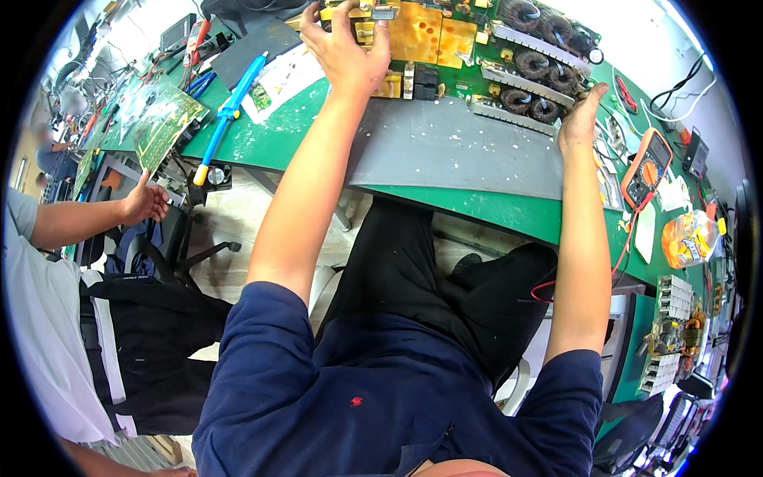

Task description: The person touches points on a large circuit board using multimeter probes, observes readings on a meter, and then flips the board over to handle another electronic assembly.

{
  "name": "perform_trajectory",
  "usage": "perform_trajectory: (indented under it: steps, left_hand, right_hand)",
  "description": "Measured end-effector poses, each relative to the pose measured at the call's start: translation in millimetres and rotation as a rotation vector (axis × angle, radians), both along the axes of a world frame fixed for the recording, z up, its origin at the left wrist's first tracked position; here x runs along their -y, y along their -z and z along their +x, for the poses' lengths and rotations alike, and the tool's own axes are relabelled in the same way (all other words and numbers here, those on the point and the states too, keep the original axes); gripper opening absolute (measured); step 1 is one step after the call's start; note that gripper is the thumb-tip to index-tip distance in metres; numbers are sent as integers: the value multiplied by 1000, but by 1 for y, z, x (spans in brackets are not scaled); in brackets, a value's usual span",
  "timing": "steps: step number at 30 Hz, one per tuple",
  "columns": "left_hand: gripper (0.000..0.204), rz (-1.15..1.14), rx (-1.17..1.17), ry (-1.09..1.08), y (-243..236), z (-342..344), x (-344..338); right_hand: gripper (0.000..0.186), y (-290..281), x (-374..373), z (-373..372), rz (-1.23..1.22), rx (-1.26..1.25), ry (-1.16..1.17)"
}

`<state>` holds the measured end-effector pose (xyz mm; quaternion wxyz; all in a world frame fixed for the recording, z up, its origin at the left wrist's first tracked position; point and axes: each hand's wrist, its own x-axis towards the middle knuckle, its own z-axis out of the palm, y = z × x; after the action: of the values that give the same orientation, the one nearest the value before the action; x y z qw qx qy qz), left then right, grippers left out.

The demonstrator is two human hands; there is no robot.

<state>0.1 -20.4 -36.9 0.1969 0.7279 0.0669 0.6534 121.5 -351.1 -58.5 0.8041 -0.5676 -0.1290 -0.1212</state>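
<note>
A large green circuit board (457,79) lies at the far side of the bench, cut off by the top of the picture. Brown wire-wound coils (531,63) in rows between pale metal heat sinks (520,82) fill its right part, and a yellowish panel (413,32) covers its middle. My left hand (346,52) grips its left end, thumb and fingers around the parts there. At the right end, my right hand (582,119) holds the edge beside the heat sinks, some of its fingers hidden. A grey mat (453,155) spreads in front of the board.
Left on the green bench lie a blue-and-yellow tool (230,109) and another green board (167,131). An orange multimeter (648,168) with red leads and an orange-and-clear bag (690,240) are at right. Another person's hand (145,200) reaches in from the left.
</note>
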Motion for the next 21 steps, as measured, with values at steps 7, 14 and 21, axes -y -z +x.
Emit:
perform_trajectory:
  steps: [7,14,21]
  left_hand:
    - [57,18,38,-3,-1,0,-1]
    - [67,29,51,0,1,2,-5]
    - [67,27,65,35,3,3,-8]
  right_hand:
    - [109,4,4,6,5,6,-31]
    - [112,0,3,1,6,-11,-44]
    - [109,-4,-1,-10,5,-43,-7]
